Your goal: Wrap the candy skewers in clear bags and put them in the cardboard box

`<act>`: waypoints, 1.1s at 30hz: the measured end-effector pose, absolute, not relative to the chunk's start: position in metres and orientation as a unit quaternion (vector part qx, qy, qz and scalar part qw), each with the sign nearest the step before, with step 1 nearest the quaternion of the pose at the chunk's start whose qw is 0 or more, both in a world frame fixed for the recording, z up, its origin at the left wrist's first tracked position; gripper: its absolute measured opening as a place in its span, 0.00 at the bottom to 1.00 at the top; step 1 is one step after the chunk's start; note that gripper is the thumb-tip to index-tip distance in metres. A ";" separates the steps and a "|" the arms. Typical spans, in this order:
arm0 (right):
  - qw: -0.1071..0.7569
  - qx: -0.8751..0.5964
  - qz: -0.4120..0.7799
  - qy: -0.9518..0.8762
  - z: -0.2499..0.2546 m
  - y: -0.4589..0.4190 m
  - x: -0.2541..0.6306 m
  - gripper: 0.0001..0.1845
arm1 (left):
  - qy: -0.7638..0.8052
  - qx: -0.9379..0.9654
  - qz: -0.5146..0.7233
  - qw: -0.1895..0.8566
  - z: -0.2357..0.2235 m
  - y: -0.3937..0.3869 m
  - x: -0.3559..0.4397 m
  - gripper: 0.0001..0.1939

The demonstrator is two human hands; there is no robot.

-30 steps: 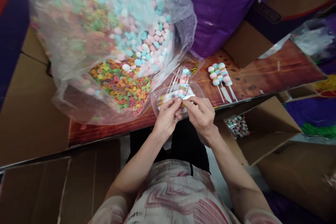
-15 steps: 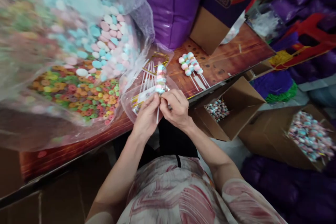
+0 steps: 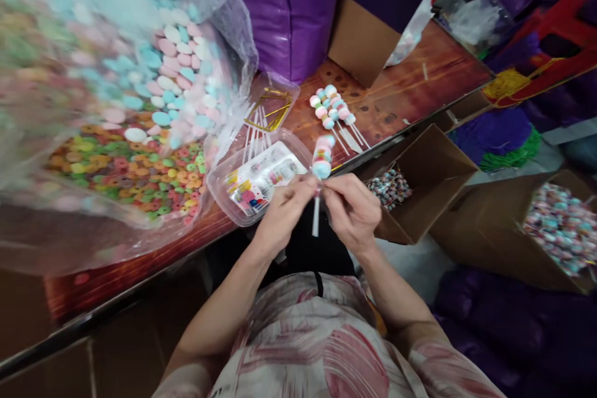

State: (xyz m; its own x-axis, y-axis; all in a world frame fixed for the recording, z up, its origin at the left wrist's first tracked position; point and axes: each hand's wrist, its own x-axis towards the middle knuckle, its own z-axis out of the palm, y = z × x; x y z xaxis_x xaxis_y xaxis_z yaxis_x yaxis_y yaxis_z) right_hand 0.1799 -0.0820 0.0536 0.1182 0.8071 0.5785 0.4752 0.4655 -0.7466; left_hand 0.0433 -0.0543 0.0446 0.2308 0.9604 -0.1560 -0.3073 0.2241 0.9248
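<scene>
Both hands meet at the table's near edge around one candy skewer (image 3: 321, 158), a white stick strung with pastel discs inside a clear wrapper. My left hand (image 3: 284, 211) pinches it just below the candies. My right hand (image 3: 352, 208) pinches the same spot from the other side. The stick's bare end hangs down between them. Just left of the hands sits a clear plastic tray (image 3: 219, 196) with printed labels in it. A few bare or finished skewers (image 3: 333, 109) lie on the wooden table (image 3: 401, 106) beyond.
A big clear bag (image 3: 116, 106) of pastel discs and coloured ring candies fills the left. Gold twist ties (image 3: 270, 112) lie in a small tray. Open cardboard boxes (image 3: 420, 180) of wrapped skewers stand at the right, another box (image 3: 555, 230) farther right. Purple bags behind.
The view has swung right. My hands drew the skewer off the tray toward me and to the right, and the stick now hangs lower between them.
</scene>
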 end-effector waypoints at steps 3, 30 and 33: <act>0.566 -0.535 0.273 -0.564 0.041 -0.097 0.187 0.10 | 0.372 0.428 0.466 0.679 0.044 -0.056 0.055 0.16; 0.538 -0.554 0.382 -0.508 0.007 -0.069 0.162 0.11 | 0.688 0.630 0.318 0.167 0.018 0.000 -0.034 0.07; 0.500 -0.529 0.320 -0.606 0.011 -0.061 0.154 0.11 | 0.682 0.627 0.344 0.152 0.019 -0.001 -0.036 0.07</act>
